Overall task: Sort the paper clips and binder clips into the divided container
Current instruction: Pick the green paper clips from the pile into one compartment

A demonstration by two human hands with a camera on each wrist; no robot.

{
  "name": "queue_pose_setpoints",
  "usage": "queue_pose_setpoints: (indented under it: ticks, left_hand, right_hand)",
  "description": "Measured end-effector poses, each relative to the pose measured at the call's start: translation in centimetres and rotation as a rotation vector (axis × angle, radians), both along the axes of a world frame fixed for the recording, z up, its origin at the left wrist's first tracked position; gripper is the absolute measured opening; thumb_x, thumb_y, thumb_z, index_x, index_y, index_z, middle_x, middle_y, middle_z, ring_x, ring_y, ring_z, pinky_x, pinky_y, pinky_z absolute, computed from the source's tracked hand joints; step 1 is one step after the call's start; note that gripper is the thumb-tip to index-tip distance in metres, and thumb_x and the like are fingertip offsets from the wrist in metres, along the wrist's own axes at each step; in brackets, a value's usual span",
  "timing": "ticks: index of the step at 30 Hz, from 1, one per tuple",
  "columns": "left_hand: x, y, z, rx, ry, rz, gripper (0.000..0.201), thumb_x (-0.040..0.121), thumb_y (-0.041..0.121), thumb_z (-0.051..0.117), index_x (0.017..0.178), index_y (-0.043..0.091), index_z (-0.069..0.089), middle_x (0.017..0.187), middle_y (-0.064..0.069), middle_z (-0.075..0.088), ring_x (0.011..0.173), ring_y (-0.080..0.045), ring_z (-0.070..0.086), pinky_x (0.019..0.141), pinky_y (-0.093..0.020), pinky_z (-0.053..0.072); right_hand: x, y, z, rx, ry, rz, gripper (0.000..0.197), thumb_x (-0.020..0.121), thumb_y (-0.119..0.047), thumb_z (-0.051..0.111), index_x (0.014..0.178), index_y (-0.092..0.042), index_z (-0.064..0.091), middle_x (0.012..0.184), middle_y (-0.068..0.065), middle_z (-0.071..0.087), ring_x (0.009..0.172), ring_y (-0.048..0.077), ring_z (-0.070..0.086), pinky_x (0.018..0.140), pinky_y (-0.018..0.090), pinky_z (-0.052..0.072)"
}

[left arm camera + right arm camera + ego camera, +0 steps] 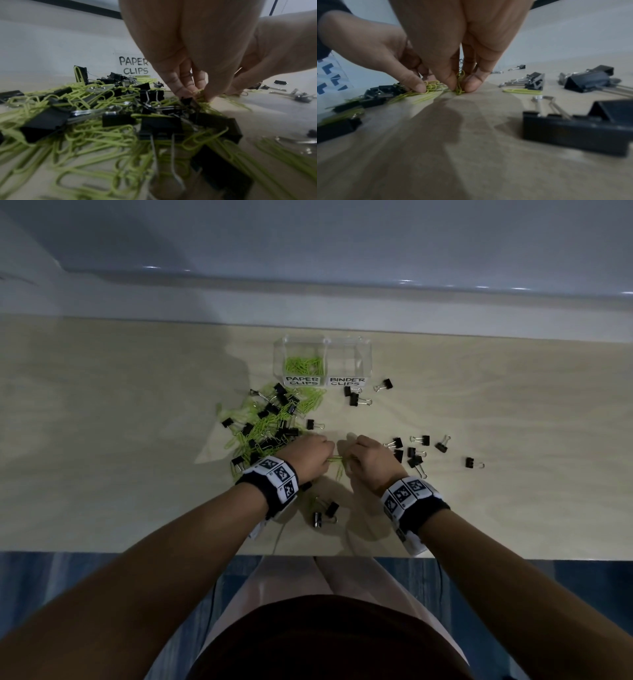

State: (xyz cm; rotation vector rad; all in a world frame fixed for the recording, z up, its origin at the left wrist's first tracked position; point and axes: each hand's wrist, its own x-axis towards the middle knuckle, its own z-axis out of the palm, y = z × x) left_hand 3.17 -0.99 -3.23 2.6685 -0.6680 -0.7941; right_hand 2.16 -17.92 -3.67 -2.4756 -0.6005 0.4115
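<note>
Both hands gathered lime-green wire paper clips (pixel 335 462) off the pale wooden tabletop (pixel 137 440), midway through the sorting

The left hand (pixel 310 455) pinched a small bunch at the near edge of the mixed heap of green clips and black folding binder clips (pixel 270 419), its fingertips (pixel 181 92) pressed together on the wire; the right hand (pixel 368 458) pinched a second tuft between thumb and fingertips (pixel 471 82), touching the table just beside the other hand. Beyond the heap stood the clear plastic two-compartment container (pixel 366 361), its left half, labelled PAPER CLIPS, already holding green clips, its right half, labelled BINDER CLIPS, seemingly empty. More black binder clips (pixel 416 451) lay scattered to the right. The next move, I judged, called for lifting both bunches clear without snagging a binder clip and carrying them over the left compartment
</note>
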Motion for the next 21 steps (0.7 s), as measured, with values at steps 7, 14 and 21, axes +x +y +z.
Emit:
queue_pose_setpoints:
  ticks: [7,14,21]
  left_hand:
    - [0.8,0.8,0.3,-0.109,0.060,0.148,0.013,0.085,0.015,0.058,0.090,0.003,0.059,0.090,-0.013,0.062,0.082,-0.028,0.059,0.070,-0.035,0.047]
    - [4.2,3.5,3.5,-0.429,-0.008,0.595,0.009,0.085,0.012,0.063,0.091,0.006,0.065,0.088,-0.002,0.067,0.073,-0.011,0.060,0.068,-0.017,0.048]
    - [12.0,4.9,5.4,-0.332,-0.233,0.789,0.009,0.083,0.012,0.062,0.087,0.007,0.068,0.086,-0.006,0.069,0.077,-0.019,0.064,0.074,-0.029,0.054]
  right_hand:
    - [1.5,-1.2,-0.8,0.047,0.219,-0.267,0.005,0.074,-0.005,0.068,0.076,-0.009,0.071,0.078,0.008,0.067,0.071,0.021,0.061,0.069,0.028,0.048]
    - [7.7,1.2,3.1,0.284,0.303,-0.510,0.009,0.079,-0.012,0.069,0.071,-0.014,0.072,0.065,0.009,0.070,0.057,0.016,0.064,0.063,0.029,0.056]
    - [16.0,8.4,5.7,0.019,0.056,-0.392,0.013,0.083,-0.014,0.061,0.088,-0.010,0.073,0.087,0.005,0.071,0.075,0.015,0.064,0.076,0.023,0.054]
